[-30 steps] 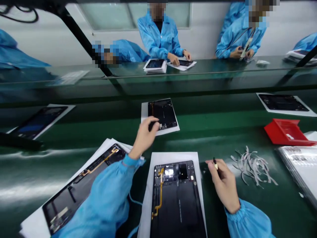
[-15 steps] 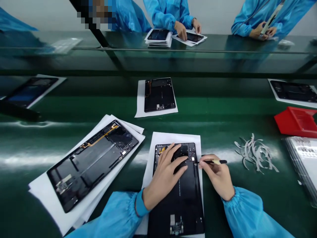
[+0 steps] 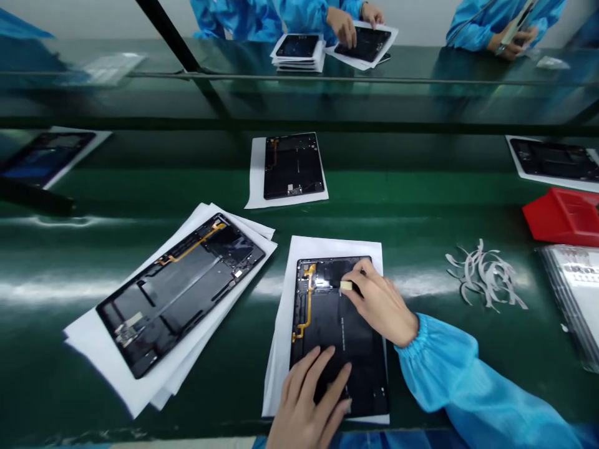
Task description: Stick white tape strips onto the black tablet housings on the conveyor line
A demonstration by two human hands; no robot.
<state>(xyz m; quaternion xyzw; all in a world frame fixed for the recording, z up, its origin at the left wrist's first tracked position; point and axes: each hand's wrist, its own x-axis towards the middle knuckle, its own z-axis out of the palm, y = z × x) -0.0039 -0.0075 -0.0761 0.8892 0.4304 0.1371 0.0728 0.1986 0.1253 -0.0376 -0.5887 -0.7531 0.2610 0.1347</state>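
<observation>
A black tablet housing (image 3: 327, 318) with an orange flex cable lies on white paper (image 3: 281, 349) in front of me. My left hand (image 3: 309, 399) rests on its lower part with the fingers spread, holding nothing. Over the upper right part, my right hand (image 3: 379, 299) is closed on a tool, whose pale yellow end (image 3: 346, 285) shows at the fingertips; the rest of the tool is hidden by the hand. Another tablet housing (image 3: 182, 293) lies slanted on stacked white sheets (image 3: 93, 349) to the left.
White curled strips (image 3: 486, 274) lie right of my right hand, near a red bin (image 3: 566, 218) and a clear-wrapped stack (image 3: 578, 280). Further housings on paper (image 3: 296, 165) lie behind. People in blue sleeves sit across, one person's hand (image 3: 342, 26) on a tablet part.
My left hand has moved down to the lower part of the housing. My right hand has moved left over the housing, turning the tool. The view has shifted slightly; the person across has lifted a sheet.
</observation>
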